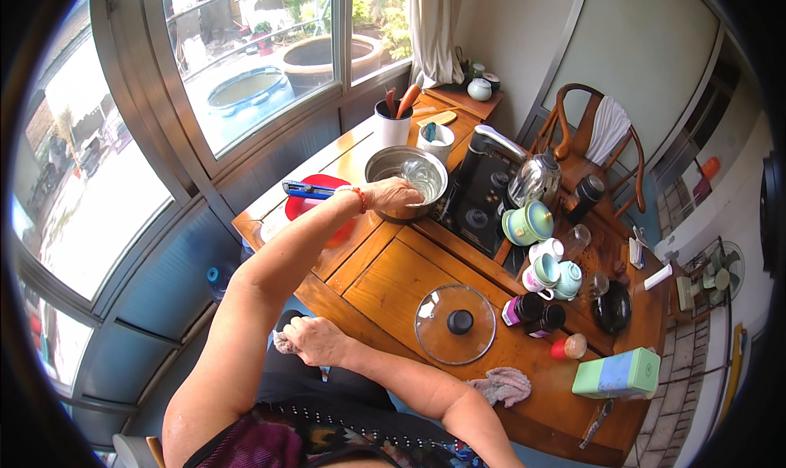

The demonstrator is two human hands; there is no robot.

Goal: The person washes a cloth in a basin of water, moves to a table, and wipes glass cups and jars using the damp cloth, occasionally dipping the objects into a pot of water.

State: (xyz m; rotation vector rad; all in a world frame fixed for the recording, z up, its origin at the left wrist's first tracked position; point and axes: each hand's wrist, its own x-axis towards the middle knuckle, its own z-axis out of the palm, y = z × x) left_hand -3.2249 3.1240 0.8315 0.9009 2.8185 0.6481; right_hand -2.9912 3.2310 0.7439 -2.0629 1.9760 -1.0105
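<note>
My left hand (393,195), with a red beaded bracelet (361,199) at its wrist, reaches over the near rim of a stainless steel pot (377,164). Inside the pot is a clear glass (419,172), right by my left fingers; the thumb is hidden, so I cannot see whether they grip it. Low in front of my body, off the table's near edge, my right hand (316,340) is closed around a crumpled cloth (284,344). A glass pot lid (439,320) with a black knob lies flat on the wooden table (387,268).
Left of the pot, a blue utility knife (307,190) rests across a red dish (304,205). Behind stand a utensil holder (392,130) and a speckled cup (445,141). An electric kettle (535,179), cups (543,271), dark jars (528,308), a pink cloth (505,387) and green tin (614,374) are rightward.
</note>
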